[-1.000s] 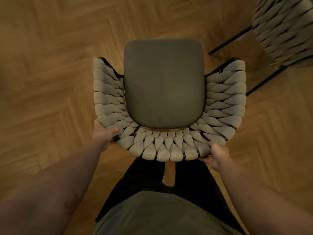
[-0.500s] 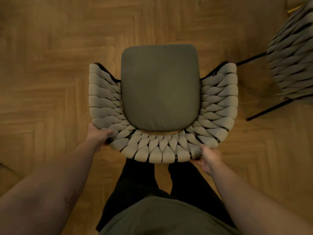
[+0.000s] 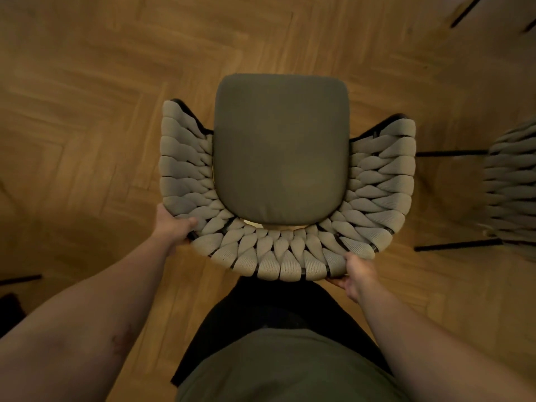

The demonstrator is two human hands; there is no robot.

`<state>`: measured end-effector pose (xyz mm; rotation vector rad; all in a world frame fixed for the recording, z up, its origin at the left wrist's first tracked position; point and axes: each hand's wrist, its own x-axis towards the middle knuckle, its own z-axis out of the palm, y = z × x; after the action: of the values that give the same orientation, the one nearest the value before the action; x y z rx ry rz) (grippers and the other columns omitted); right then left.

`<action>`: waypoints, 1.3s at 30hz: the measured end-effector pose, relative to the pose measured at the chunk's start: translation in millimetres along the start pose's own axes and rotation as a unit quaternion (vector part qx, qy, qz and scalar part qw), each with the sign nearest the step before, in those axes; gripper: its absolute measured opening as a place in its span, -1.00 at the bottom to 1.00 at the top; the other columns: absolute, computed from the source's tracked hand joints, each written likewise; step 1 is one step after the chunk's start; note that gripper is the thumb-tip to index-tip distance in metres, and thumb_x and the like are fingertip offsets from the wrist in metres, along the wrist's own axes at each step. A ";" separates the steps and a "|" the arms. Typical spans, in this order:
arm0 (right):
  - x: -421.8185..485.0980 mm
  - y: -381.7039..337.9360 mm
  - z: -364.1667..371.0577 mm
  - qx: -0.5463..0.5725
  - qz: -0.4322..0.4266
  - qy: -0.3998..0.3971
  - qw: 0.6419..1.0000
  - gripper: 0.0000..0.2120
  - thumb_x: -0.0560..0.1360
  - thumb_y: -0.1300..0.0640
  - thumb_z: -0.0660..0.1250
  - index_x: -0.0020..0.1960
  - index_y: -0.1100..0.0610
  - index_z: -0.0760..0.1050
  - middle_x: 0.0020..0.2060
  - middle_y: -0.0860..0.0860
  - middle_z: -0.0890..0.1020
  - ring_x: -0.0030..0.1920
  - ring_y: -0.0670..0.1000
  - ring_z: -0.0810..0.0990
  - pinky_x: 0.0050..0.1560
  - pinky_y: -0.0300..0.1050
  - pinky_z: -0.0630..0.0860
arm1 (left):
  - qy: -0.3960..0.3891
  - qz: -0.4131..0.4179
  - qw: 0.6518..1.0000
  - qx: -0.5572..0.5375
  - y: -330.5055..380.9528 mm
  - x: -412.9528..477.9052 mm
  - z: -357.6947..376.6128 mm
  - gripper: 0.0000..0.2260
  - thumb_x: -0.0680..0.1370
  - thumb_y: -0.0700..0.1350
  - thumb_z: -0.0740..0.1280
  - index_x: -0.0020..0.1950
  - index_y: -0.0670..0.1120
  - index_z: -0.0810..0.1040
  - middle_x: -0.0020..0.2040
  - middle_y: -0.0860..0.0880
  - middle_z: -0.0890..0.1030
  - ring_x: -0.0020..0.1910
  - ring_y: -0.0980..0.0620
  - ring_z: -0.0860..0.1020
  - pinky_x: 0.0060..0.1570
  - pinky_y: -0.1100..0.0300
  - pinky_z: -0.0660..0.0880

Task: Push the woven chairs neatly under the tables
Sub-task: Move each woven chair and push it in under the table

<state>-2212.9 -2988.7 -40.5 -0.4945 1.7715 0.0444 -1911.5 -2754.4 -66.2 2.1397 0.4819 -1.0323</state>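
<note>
Straight below the head camera, on the wood floor (image 3: 87, 111), the woven chair (image 3: 278, 158) stands just in front of the person's legs, with the left hand (image 3: 171, 227) curled round the left rear of its back rim and the right hand (image 3: 358, 274) gripping the right rear. No table shows, so a blind push could go in crooked or strike a table leg, and a drift rightward could clip the second chair (image 3: 510, 187) nearby. Its seat front points away from the person, with the long axis running front to back, roughly straight ahead.
</note>
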 end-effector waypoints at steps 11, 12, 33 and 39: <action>17.9 -84.6 8.4 -0.060 -0.023 0.003 0.998 -0.63 0.63 0.09 0.28 0.42 0.10 0.37 0.30 0.19 0.53 0.21 0.24 0.55 0.01 0.29 0.60 | 0.003 -0.043 0.996 -0.081 11.0 -15.8 25.8 -0.35 0.39 -0.22 0.54 0.34 0.03 0.27 0.25 -0.09 0.48 0.17 -0.18 0.53 0.01 -0.29 0.59; 20.5 -94.4 9.7 -0.067 -0.027 0.002 0.997 -0.62 0.63 0.06 0.28 0.42 0.09 0.37 0.31 0.19 0.53 0.24 0.24 0.55 0.05 0.32 0.59 | 0.006 -0.051 0.994 -0.092 9.1 -16.2 29.3 -0.33 0.36 -0.20 0.57 0.33 0.04 0.28 0.26 -0.09 0.49 0.17 -0.18 0.53 0.04 -0.30 0.58; 80.8 -254.3 13.9 -0.314 -0.118 -0.137 0.932 -0.54 0.63 -0.15 0.22 0.41 0.10 0.41 0.20 0.18 0.58 0.07 0.28 0.61 -0.24 0.20 0.66 | 0.173 -0.146 0.944 -0.238 13.7 -80.6 133.2 -0.44 0.50 -0.20 0.48 0.39 -0.04 0.28 0.24 -0.12 0.47 0.15 -0.21 0.52 0.04 -0.19 0.59; 84.1 -289.7 38.8 -0.374 -0.138 -0.121 0.909 -0.53 0.62 -0.16 0.23 0.42 0.08 0.38 0.25 0.16 0.57 0.13 0.27 0.59 -0.23 0.21 0.66 | 0.205 -0.190 0.919 -0.277 1.9 -96.8 165.9 -0.53 0.52 -0.16 0.47 0.31 -0.03 0.30 0.26 -0.14 0.46 0.14 -0.20 0.51 -0.07 -0.11 0.61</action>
<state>-2090.2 -3266.1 -62.9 -1.2330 1.3784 0.5793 -2057.4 -2879.3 -61.2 1.7626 1.2692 -0.5273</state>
